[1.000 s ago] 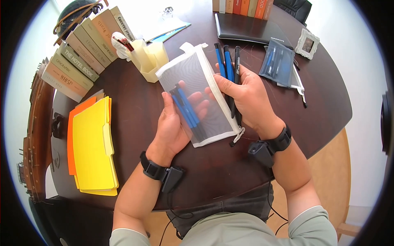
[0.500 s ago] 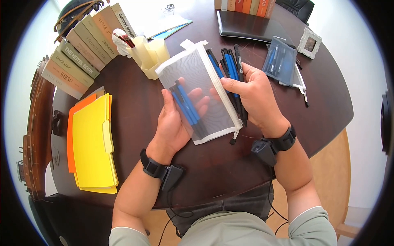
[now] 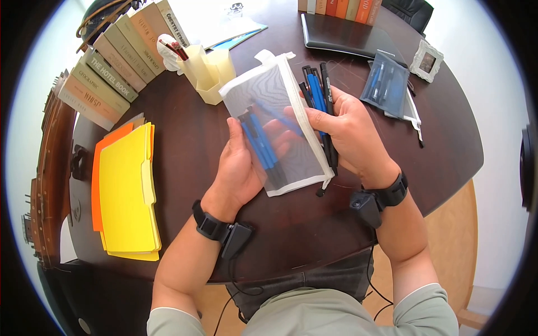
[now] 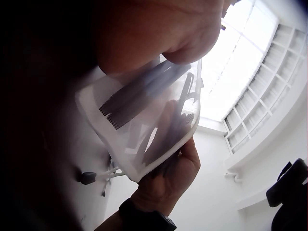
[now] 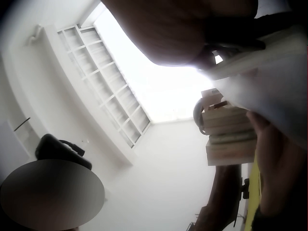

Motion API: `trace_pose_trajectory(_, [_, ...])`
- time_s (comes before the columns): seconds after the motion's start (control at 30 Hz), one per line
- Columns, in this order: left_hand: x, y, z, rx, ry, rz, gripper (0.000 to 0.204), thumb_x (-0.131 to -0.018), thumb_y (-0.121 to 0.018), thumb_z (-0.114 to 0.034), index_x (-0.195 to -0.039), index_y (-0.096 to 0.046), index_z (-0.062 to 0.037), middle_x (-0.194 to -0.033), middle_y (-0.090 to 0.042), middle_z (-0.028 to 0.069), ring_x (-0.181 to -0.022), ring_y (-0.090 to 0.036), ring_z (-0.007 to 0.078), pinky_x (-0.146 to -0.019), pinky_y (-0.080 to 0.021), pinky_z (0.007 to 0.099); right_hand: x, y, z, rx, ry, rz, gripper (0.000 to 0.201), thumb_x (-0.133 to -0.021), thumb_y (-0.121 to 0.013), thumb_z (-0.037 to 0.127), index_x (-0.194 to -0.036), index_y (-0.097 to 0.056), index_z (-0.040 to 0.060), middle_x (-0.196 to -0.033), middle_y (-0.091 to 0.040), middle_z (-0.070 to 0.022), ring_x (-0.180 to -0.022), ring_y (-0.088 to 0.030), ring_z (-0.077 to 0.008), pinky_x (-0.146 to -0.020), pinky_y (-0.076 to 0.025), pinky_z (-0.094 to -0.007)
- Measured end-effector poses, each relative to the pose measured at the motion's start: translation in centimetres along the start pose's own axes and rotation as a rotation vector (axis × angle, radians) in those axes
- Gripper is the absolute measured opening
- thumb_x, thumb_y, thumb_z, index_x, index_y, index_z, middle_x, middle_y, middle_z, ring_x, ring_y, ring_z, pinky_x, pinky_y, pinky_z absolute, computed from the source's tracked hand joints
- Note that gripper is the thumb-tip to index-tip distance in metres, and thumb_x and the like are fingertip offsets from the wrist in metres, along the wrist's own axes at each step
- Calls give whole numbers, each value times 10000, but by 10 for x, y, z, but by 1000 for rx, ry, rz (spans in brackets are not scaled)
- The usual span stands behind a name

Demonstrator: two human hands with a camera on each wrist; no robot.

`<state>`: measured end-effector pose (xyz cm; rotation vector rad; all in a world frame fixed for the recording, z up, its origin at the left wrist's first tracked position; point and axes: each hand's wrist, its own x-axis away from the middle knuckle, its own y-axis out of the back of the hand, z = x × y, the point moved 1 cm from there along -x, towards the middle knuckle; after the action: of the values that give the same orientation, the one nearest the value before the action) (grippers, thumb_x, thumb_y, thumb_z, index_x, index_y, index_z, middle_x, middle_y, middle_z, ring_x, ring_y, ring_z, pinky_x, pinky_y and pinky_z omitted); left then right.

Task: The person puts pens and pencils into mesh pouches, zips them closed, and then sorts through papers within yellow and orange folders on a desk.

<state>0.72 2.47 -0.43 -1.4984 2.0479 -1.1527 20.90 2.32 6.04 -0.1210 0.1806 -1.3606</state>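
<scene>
My left hand (image 3: 232, 168) holds up a white mesh zip pouch (image 3: 255, 87), its fingers showing through the mesh from behind and its thumb along the left edge. Several blue and black pens (image 3: 260, 143) lie inside, against that hand. Another blue pen (image 3: 280, 117) lies slanted across the pouch's upper part, blurred behind the mesh. At the zipped edge, my right hand (image 3: 356, 129) grips a bunch of blue and black pens (image 3: 317, 92), fingertips overlapping the opening. From below, the left wrist view shows the pouch (image 4: 113, 147) with dark pens (image 4: 139, 91) through its mesh.
Yellow folders (image 3: 128, 190) lie at the left, below a row of books (image 3: 101, 78). A cream pen holder (image 3: 207, 73) stands behind the pouch. Farther right are a closed laptop (image 3: 347, 36), a blue mesh pouch (image 3: 385, 84) with pens inside and a white photo frame (image 3: 426, 60).
One blue pen has left the right hand's bunch, passed through the zipped opening and is now inside the white pouch. The left hand keeps its hold.
</scene>
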Motion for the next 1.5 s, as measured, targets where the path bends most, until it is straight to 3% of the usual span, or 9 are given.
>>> trace_pose_trajectory(0.13, [2,-6,0,21,16,56,636,-1103,-159,-574,-1589,-336,-205,-1522,-495,168,-1344,-545,331,-1163,-446,484,3,-6,4,-74,11,-18,250,-1001,-612,60,-1209,-583,-75,-1046,-736,-148,-921,-736,-197,-797,-602,-318])
trace_pose_trajectory(0.33, [3,-6,0,-32,-25,23,623,-1100,-172,-575,-1536,-401,-193,-1322,-624,134,-1224,-621,288,-1066,-512,459,4,-9,6,-98,-1,-25,282,-1006,-599,45,-1256,-546,-73,-1053,-737,-164,-887,-744,-204,-777,-611,-318])
trace_pose_trajectory(0.67, [4,-10,-1,-5,-11,-9,609,-1102,-189,-568,-1527,-420,-198,-1330,-606,137,-1216,-620,318,-1052,-527,476,5,-8,4,-11,12,-51,217,-1003,-636,79,-1178,-626,-51,-995,-740,-118,-851,-740,-160,-706,-583,-284])
trace_pose_trajectory(0.97, [5,-8,-2,-12,1,-5,593,-1103,-226,-567,-1538,-415,-210,-1346,-584,148,-1225,-608,342,-1071,-521,485,-1,1,-4,14,71,-208,225,-1014,-691,152,-1161,-674,-18,-980,-705,-37,-835,-625,-81,-747,-523,-247])
trace_pose_trajectory(1.27, [5,-10,-1,-44,-14,-32,609,-1096,-228,-578,-1509,-426,-176,-1328,-607,162,-1208,-631,348,-1050,-533,498,-2,-9,-6,-172,44,-239,219,-1050,-655,172,-1192,-686,10,-992,-684,2,-866,-585,-60,-770,-487,-234])
trace_pose_trajectory(1.37, [5,-9,-1,-35,-19,-26,605,-1097,-225,-575,-1505,-427,-176,-1327,-607,163,-1206,-633,350,-1049,-535,499,-3,-6,-12,-161,29,-193,232,-1061,-641,188,-1195,-685,5,-988,-689,-2,-855,-586,-58,-755,-492,-234])
trace_pose_trajectory(1.47, [4,-7,-1,-25,-22,-23,604,-1098,-224,-573,-1503,-429,-174,-1328,-603,167,-1209,-630,356,-1053,-534,505,-3,-3,-13,-118,-6,-158,313,-1072,-618,236,-1269,-637,-6,-1200,-726,-105,-1013,-670,-119,-884,-564,-289])
trace_pose_trajectory(1.5, [4,-8,-1,-19,-21,-28,604,-1098,-224,-573,-1502,-430,-173,-1328,-602,168,-1210,-629,359,-1055,-534,507,-3,-3,-13,-108,-11,-157,315,-1073,-617,238,-1269,-637,-7,-1198,-726,-103,-1012,-669,-119,-883,-565,-290])
